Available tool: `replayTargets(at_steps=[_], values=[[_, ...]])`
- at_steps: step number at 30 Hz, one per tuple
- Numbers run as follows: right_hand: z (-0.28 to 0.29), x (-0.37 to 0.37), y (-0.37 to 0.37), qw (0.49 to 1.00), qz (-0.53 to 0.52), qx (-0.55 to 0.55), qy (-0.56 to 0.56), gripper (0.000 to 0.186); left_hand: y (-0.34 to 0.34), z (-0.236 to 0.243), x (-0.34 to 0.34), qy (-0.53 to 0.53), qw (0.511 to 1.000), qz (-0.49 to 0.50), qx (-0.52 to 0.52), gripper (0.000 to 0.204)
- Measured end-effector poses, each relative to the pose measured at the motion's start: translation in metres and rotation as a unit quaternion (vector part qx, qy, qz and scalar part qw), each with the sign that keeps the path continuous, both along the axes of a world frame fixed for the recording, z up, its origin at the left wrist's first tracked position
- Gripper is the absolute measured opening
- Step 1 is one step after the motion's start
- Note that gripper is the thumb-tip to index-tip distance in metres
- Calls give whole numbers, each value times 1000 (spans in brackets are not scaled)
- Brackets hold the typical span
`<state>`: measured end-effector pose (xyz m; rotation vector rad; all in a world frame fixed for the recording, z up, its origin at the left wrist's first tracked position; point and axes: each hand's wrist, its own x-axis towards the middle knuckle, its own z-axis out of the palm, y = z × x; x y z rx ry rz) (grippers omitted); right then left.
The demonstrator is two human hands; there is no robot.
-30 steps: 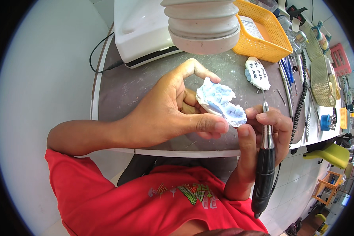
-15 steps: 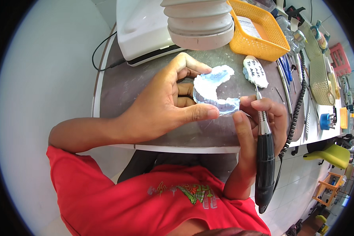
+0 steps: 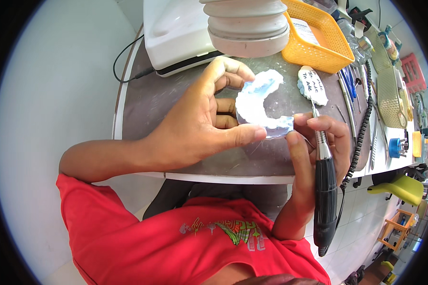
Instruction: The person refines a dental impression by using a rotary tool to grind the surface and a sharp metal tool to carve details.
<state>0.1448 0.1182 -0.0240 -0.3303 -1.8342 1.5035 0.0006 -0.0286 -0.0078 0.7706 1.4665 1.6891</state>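
**Hand pose: two-handed hold, near the bench's front edge**

Left bare hand: elbow bent, forearm crossing roughly level from the left. Thumb extended rightward, index arched; the two pinch a pale blue-and-white, horseshoe-shaped cast. Remaining fingers curl behind it, slightly spread.

Cast position: above the dark grey bench top, between the hands, open side rightward, below a white ribbed nozzle.

Right bare hand: forearm rising from below. Thumb and a fingertip pinch the cast's near right end; the hand also grips a black-and-silver pen-shaped handpiece, its tip pointing away from the body. Lower fingers partly hidden; their closure cannot be told.
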Motion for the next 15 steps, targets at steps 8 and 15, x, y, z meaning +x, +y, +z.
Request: replayTargets(at_steps=[8, 15], values=[[0, -1, 3, 1000, 13, -11, -9, 30, 0, -3, 4, 46, 999, -4, 3, 92], [1, -1, 1, 1000, 19, 1, -19, 28, -4, -11, 7, 223, 974, -8, 35, 96]])
